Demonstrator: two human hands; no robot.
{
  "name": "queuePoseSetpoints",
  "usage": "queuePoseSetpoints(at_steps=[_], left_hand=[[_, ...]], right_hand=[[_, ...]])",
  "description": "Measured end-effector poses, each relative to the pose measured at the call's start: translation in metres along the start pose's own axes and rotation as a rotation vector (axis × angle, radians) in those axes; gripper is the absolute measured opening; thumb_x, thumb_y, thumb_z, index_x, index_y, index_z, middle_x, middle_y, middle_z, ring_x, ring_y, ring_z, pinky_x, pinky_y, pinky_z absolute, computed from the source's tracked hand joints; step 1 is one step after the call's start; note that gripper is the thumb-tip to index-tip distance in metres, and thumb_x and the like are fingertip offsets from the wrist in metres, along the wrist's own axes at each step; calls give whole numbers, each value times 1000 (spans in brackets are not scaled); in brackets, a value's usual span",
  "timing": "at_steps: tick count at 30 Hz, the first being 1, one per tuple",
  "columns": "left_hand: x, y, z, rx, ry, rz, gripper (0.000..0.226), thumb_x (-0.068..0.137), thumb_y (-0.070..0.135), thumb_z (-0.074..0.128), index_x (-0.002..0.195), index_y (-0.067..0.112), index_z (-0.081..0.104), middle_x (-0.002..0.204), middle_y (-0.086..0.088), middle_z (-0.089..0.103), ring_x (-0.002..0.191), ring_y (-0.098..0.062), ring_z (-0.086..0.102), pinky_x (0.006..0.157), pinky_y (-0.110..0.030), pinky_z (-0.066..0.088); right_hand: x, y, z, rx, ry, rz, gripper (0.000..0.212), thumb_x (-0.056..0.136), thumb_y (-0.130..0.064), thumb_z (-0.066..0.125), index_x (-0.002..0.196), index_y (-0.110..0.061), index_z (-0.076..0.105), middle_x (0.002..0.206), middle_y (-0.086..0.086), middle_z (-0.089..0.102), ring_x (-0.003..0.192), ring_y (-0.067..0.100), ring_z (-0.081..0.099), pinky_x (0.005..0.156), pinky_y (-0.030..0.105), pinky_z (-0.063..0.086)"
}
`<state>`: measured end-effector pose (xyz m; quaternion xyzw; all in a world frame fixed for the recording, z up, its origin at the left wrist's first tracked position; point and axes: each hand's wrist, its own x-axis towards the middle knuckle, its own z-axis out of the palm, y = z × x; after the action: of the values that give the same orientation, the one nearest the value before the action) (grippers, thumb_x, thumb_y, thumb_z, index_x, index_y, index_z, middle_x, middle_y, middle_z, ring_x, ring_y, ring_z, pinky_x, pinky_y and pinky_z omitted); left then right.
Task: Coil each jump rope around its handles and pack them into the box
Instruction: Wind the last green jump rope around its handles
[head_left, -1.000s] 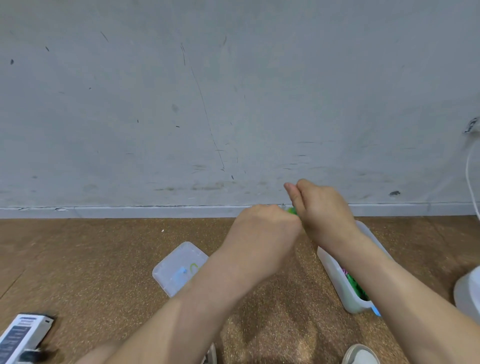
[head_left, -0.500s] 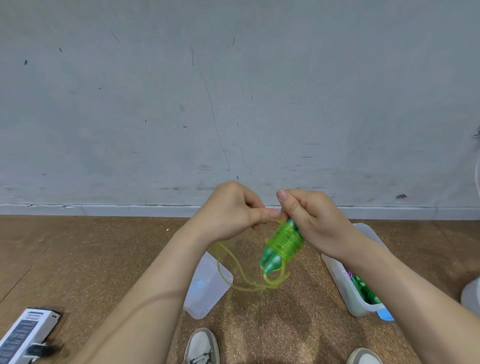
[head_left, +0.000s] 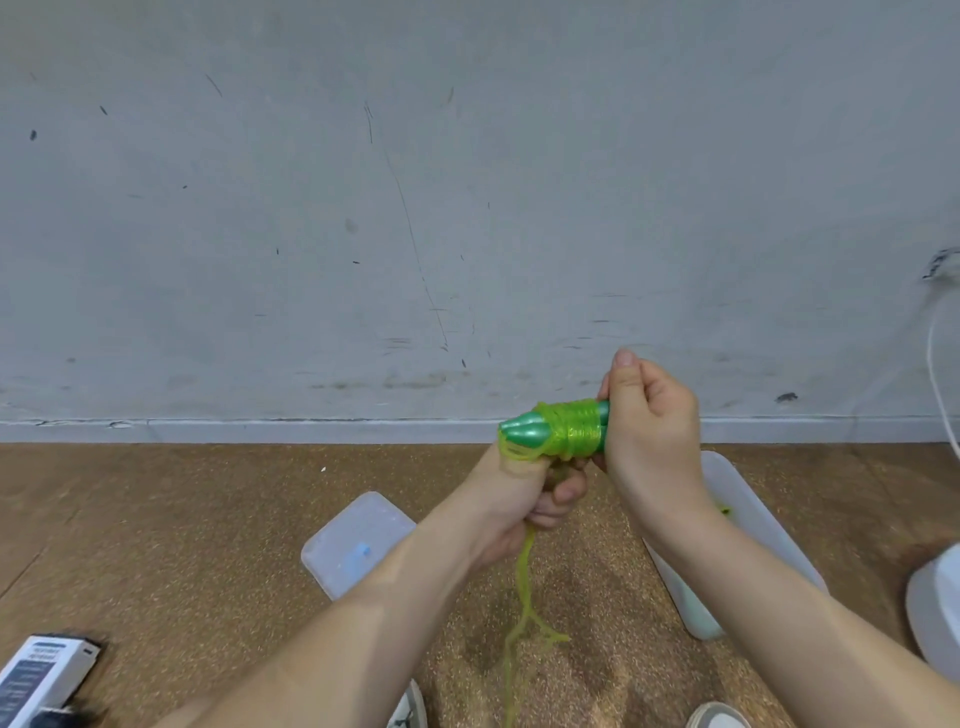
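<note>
Green plastic handles (head_left: 523, 431) of a jump rope (head_left: 577, 429) lie level in the air in front of the grey wall (head_left: 363, 208), their rounded tips pointing left, with the translucent green cord wound in tight turns round their middle. The right hand (head_left: 649, 421) grips the right end of the handles, fingers curled round them and the thumb raised on top. The left hand (head_left: 530, 499) sits just below the coil, closed on the cord, with a loop of it lying across the thumb; the loose tail (head_left: 523, 592) hangs down from this fist toward the brown speckled floor (head_left: 182, 545). On the floor to the right, partly hidden by the right forearm, stands the translucent box (head_left: 759, 515); what lies inside is too blurred to tell. Its lid (head_left: 353, 535) lies flat on the floor to the left, under the left forearm. A printed carton (head_left: 41, 675) rests at the near left corner, and two shoe tips (head_left: 719, 719) show at the near edge.
</note>
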<state>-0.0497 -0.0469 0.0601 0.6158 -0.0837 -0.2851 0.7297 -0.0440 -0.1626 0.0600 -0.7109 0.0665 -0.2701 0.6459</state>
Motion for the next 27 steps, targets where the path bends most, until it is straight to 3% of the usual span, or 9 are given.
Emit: queuePoseSetpoints(at_steps=[4,7,10,12,15,17,19,22,27], left_hand=[[1,-14,15,270,191,42,29,101,12,32,76,17,46,46,3,45,38,-9,33,40,-19,25],[-6,-30,28,880,176,259,20,100,28,27,92,20,42,70,-11,60,62,-30,56,56,-37,43],[-16,-18,28,1385,226,457,21,100,31,31,105,16,43,85,-15,65,74,-41,59,58,-42,43],[-21,-1,24,1639,256,517,14,92,29,52,98,16,52,74,-10,66,65,-37,62,50,-34,35],[-24,12,20,1917,217,508,29,51,28,82,62,20,57,45,-1,55,37,-22,54,43,-22,20],[-23,19,15,1940,206,562,30,49,29,83,56,19,56,45,0,54,38,-21,54,45,-22,20],[-26,31,7,1906,253,656,22,74,39,71,72,18,64,62,-3,63,59,-26,63,51,-26,31],[-25,44,-16,1707,265,623,34,89,54,52,91,24,69,80,-1,67,80,-23,60,63,-31,38],[-25,50,-31,1174,185,416,29,77,48,70,75,20,74,56,-6,61,53,-15,48,57,-33,37]], right_hand=[[5,-2,-2,-170,80,-127,40,94,-41,36,61,-19,43,50,-6,40,52,19,41,53,40,37],[17,0,-10,-273,141,-162,43,99,-34,35,66,-9,47,55,-3,42,58,22,41,59,43,37],[25,5,-19,-439,126,-231,41,103,-28,35,70,-5,44,58,3,44,62,33,44,60,46,37],[27,7,-21,-532,76,-285,37,103,-28,35,70,-12,39,56,3,41,60,37,44,57,46,34],[24,8,-20,-631,-32,-364,33,102,-32,32,73,-16,34,54,5,38,56,42,45,54,45,32],[22,9,-17,-698,-151,-379,32,102,-33,34,74,-17,34,55,14,44,58,45,48,54,43,31],[20,9,-13,-733,-302,-393,32,99,-40,31,73,-21,31,59,19,52,62,45,50,55,44,34],[13,5,-9,-695,-502,-435,38,99,-50,24,68,-28,29,56,3,48,60,36,49,56,40,36],[7,-6,-7,-396,-562,-335,45,99,-48,30,63,-27,46,52,-11,48,54,6,47,53,19,34]])
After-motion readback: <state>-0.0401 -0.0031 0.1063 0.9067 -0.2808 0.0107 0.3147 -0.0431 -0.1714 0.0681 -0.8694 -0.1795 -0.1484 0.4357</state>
